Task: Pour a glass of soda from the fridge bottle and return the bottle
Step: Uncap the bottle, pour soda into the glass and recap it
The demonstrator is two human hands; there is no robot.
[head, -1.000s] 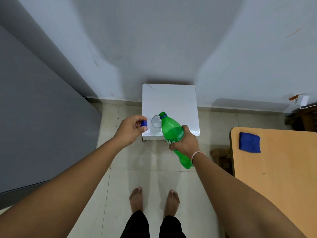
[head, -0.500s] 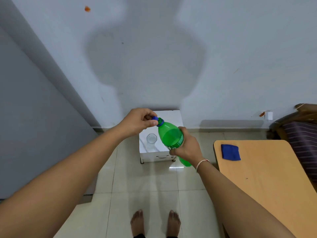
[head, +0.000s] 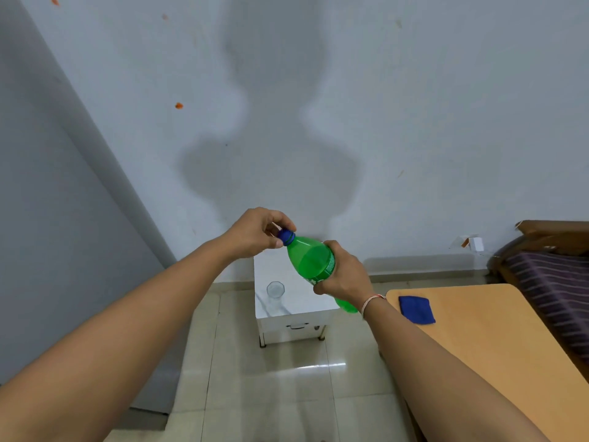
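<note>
Both hands grip 1 green bottle (head: 314, 260), left hand (head: 256, 231) pinching its 1 blue cap (head: 284, 235), right hand (head: 344, 272) its body.

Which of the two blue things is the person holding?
The small blue cap on the green bottle, pinched by the left hand. The blue cloth lies untouched on the wooden table.
</note>
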